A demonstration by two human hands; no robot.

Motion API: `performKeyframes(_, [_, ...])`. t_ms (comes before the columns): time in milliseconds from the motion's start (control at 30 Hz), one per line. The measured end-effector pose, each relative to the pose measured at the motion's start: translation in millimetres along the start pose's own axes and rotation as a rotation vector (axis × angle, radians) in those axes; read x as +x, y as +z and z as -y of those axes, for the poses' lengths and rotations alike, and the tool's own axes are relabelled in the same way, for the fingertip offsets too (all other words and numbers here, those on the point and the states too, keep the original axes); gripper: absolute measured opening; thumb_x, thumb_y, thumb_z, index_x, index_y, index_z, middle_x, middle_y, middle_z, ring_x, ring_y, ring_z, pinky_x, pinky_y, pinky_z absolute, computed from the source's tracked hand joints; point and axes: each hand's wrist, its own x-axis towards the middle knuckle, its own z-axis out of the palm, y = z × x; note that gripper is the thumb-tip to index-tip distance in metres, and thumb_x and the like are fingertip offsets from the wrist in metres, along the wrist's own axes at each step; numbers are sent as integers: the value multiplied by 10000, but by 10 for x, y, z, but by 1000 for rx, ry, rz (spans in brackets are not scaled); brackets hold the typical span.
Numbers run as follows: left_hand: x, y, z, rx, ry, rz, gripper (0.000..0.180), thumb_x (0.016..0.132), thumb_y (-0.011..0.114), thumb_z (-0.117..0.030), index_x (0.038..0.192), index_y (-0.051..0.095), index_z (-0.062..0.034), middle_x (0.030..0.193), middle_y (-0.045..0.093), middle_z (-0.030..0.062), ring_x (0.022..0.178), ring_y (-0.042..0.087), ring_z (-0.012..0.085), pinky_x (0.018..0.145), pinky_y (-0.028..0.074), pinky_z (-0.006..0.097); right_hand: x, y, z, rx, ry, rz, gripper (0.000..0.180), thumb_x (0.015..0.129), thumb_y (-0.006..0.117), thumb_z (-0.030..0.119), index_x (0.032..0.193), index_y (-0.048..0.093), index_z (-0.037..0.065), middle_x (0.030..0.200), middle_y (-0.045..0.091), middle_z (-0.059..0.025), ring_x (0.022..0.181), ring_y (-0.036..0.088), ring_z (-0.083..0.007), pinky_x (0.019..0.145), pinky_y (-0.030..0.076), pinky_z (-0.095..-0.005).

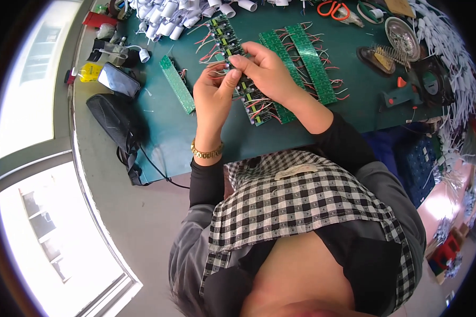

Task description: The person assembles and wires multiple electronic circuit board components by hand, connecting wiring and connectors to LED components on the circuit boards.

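A long green circuit board (pixel 222 34) lies component side up under my hands, with yellow and black parts and red and white wires along its edges. My left hand (pixel 212 94) is closed at the board's left edge, thumb and fingers pinching near the wires. My right hand (pixel 267 71) is closed over the board's middle, thumb and forefinger meeting close to the left thumb. The fingertips hide what exactly they pinch. To the right lie two more green boards, one of them a wired strip (pixel 314 63). A shorter green board (pixel 177 84) lies at the left.
White plastic tubes (pixel 169 16) are heaped at the far edge. Orange-handled scissors (pixel 333 9), a soldering stand with a coil (pixel 391 55) and a teal hand tool (pixel 402 95) lie at the right. A phone (pixel 119 80) and black case (pixel 116 121) sit left.
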Motion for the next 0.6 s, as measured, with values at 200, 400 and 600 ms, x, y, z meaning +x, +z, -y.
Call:
performKeyframes(200, [-11, 126, 111, -22, 259, -314, 242, 897, 601, -202, 999, 627, 16, 701, 573, -28, 558, 447, 29, 489, 359, 186, -35, 0, 25, 76, -1, 135, 209, 906, 582, 167, 1021, 553, -5, 795, 597, 19, 652, 455, 12, 539, 343, -169])
performKeyframes(400, [-1, 97, 134, 57, 286, -418, 224, 940, 518, -188, 884, 617, 5, 596, 502, -27, 515, 413, 35, 464, 336, 198, -31, 34, 24, 101, -55, 98, 187, 898, 593, 156, 992, 544, 1, 724, 574, 36, 594, 403, 27, 490, 285, -164])
performKeyframes(600, [28, -36, 186, 302, 370, -524, 208, 929, 533, -199, 871, 560, 0, 601, 483, -7, 518, 424, 65, 469, 359, 227, -57, 36, 83, -49, -106, -61, 248, 834, 678, 192, 813, 498, 23, 511, 471, 41, 465, 334, 2, 407, 234, -213])
